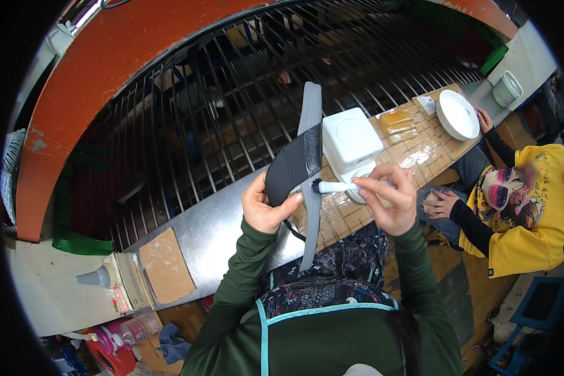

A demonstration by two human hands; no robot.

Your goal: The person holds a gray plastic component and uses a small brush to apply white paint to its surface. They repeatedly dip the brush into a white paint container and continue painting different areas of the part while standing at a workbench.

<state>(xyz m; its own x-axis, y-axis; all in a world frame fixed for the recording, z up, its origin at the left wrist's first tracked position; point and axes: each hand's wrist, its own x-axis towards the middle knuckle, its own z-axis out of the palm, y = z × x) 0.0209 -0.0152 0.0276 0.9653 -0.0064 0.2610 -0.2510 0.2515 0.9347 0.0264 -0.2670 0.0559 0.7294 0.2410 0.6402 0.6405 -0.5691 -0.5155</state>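
Head view: brush (335, 186) against grey strip (309, 182).

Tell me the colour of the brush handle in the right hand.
White, with dark bristles; the brush in the right hand shows in the head view.

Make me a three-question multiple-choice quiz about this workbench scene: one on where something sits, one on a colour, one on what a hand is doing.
1. Where is the white bowl?
A. far right end of the bench
B. on the person's lap
C. beside the cone at the left

2. What colour is the co-worker's top?
A. red
B. yellow
C. white

3. What does the right hand do?
A. rests empty on the bench
B. holds the bowl
C. pinches a small white-handled brush

Answers: 1 A, it sits on the bench's far right corner. 2 B, the top is bright yellow. 3 C, the fingers grip the brush against the grey-and-black piece that the left hand holds.
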